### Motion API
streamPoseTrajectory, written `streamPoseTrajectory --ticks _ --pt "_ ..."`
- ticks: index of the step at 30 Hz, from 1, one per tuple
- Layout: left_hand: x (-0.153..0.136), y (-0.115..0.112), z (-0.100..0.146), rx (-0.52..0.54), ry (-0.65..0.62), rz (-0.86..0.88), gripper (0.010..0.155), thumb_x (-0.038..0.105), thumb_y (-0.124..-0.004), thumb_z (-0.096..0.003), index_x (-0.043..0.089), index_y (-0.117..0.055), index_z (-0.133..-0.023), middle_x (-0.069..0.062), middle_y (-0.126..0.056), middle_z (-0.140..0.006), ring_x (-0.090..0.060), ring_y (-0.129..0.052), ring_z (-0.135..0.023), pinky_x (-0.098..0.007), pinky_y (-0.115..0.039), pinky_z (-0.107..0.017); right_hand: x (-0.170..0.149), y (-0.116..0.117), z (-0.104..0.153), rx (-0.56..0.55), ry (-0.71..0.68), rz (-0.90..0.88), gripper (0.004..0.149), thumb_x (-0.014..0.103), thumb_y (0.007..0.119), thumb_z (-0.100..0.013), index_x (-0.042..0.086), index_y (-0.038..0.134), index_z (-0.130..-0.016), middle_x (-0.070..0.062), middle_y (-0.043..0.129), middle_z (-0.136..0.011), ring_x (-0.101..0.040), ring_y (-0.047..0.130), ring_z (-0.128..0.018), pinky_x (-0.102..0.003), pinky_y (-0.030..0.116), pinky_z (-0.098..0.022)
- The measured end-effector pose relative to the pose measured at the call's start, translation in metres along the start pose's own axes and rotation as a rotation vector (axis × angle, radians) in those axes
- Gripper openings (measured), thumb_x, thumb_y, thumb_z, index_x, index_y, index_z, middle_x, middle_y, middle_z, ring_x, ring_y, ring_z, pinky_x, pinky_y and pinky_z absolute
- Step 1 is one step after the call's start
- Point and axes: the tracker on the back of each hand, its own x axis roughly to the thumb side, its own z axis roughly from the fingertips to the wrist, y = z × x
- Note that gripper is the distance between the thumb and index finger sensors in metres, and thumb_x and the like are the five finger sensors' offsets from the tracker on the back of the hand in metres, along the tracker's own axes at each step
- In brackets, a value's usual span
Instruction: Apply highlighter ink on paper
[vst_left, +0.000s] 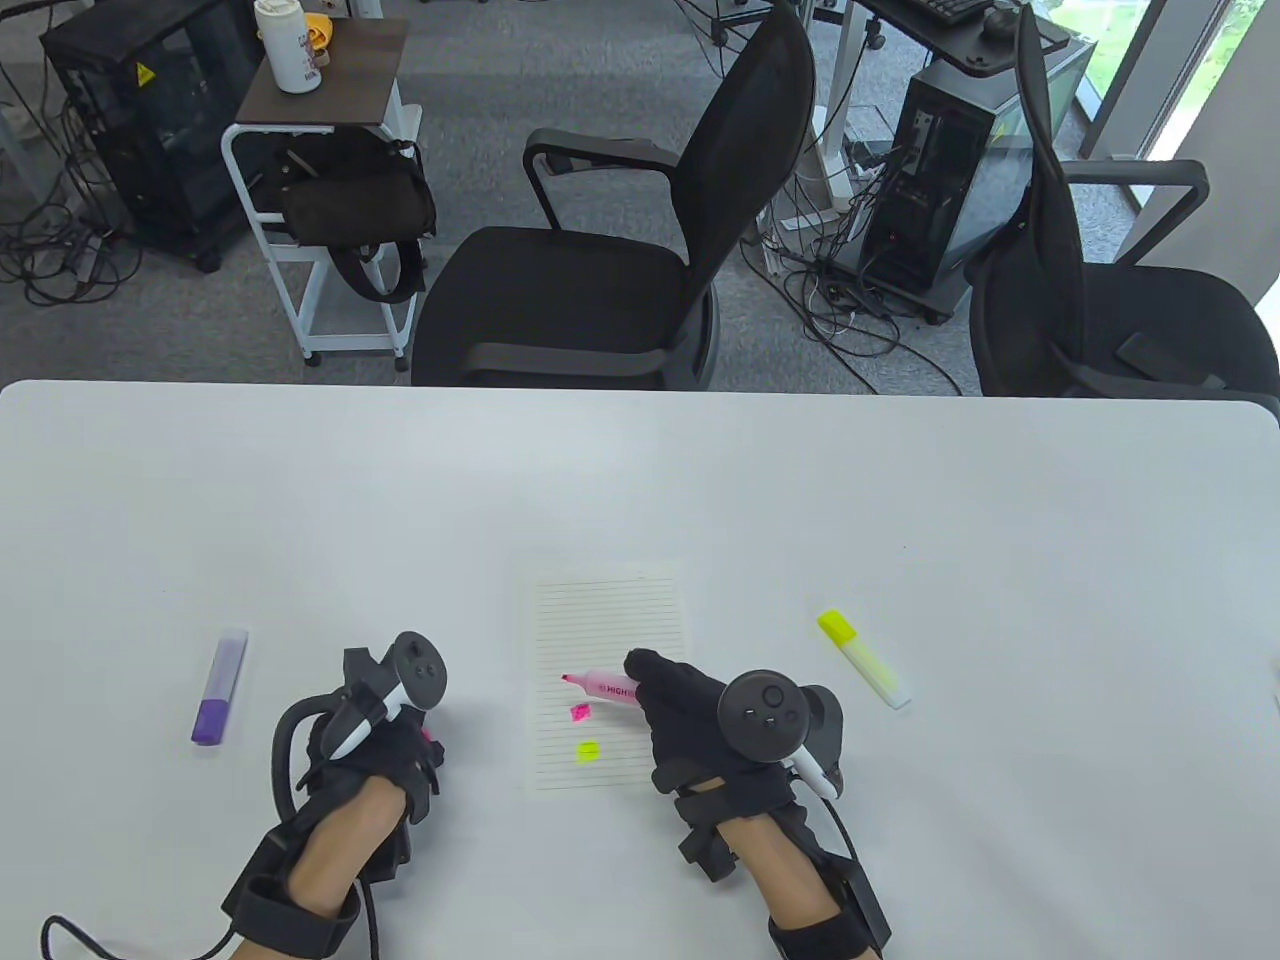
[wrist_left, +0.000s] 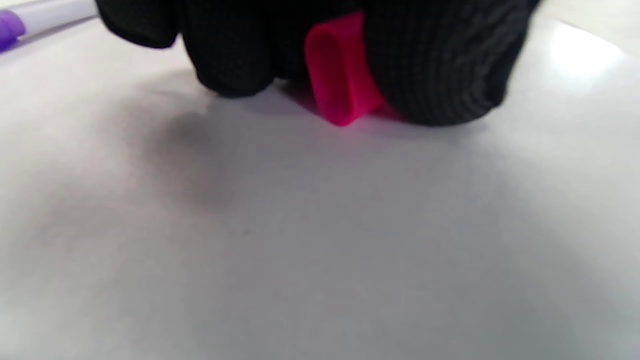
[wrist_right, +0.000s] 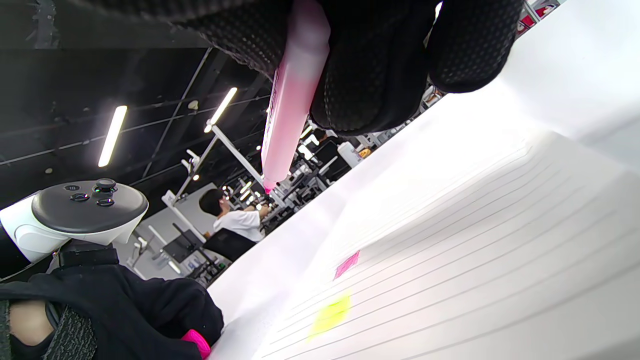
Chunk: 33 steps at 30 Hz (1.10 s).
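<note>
At the lower middle of the table view, the right hand (vst_left: 700, 725) grips a pink highlighter (vst_left: 605, 686), its tip above the lined paper (vst_left: 608, 620), which bears a pink mark (vst_left: 579, 712) and a yellow mark (vst_left: 587, 749). At lower left, the left hand (vst_left: 375, 745) is closed around the pink cap (wrist_left: 342, 75), resting on the table (vst_left: 640, 480).

**Open tabletop beyond the sheet, markers on both flanks**

The far half of the white table (vst_left: 640, 470) lies bare from edge to edge. Nearer in, a purple-capped highlighter (vst_left: 220, 687) lies well left of the lined paper sheet (vst_left: 607, 640), and a yellow-capped highlighter (vst_left: 864, 659) lies to its right. The gloved left hand (vst_left: 375, 740) rests just beside the sheet's left edge, narrowing that gap.
</note>
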Motion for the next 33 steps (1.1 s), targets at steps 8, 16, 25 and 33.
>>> streamPoseTrajectory --ticks 8,16,25,33 --pt "-0.024 0.016 0.005 0.093 -0.104 0.401 0.06 0.045 -0.086 -0.0381 0.028 -0.07 -0.093 0.005 -0.088 -0.077 -0.025 -0.093 -0.065 -0.054 -0.075 -0.06 0.002 -0.002 0.0 0.011 -0.058 -0.07 0.04 0.031 0.071 -0.063 0.024 0.069 -0.103 -0.012 0.085 -0.092 -0.033 0.092 -0.062 -0.059 0.069 -0.064" --pt "-0.041 0.009 -0.006 0.005 -0.388 1.246 0.055 0.046 -0.088 -0.0382 0.021 -0.079 -0.087 0.004 -0.095 -0.073 -0.027 -0.103 -0.059 -0.056 -0.079 -0.057 0.009 -0.002 0.0 0.045 -0.153 -0.202 0.04 0.032 0.072 -0.063 0.025 0.07 -0.102 -0.011 0.085 -0.092 -0.033 0.092 -0.063 -0.059 0.069 -0.065" --pt "-0.016 0.007 -0.004 -0.144 -0.591 1.22 0.058 0.048 -0.09 -0.0367 0.016 -0.076 -0.084 0.006 -0.097 -0.072 -0.024 -0.108 -0.057 -0.054 -0.08 -0.057 0.013 -0.001 0.001 0.052 -0.208 -0.232 0.04 0.032 0.072 -0.063 0.026 0.069 -0.103 -0.01 0.085 -0.093 -0.033 0.091 -0.064 -0.059 0.068 -0.066" --pt "0.004 0.004 0.003 -0.176 -0.69 1.179 0.059 0.047 -0.09 -0.0371 0.016 -0.074 -0.085 0.006 -0.095 -0.074 -0.025 -0.106 -0.061 -0.055 -0.079 -0.059 0.016 0.005 0.0 0.074 -0.226 -0.22 0.04 0.032 0.072 -0.063 0.026 0.069 -0.103 -0.009 0.084 -0.093 -0.033 0.091 -0.065 -0.059 0.068 -0.066"
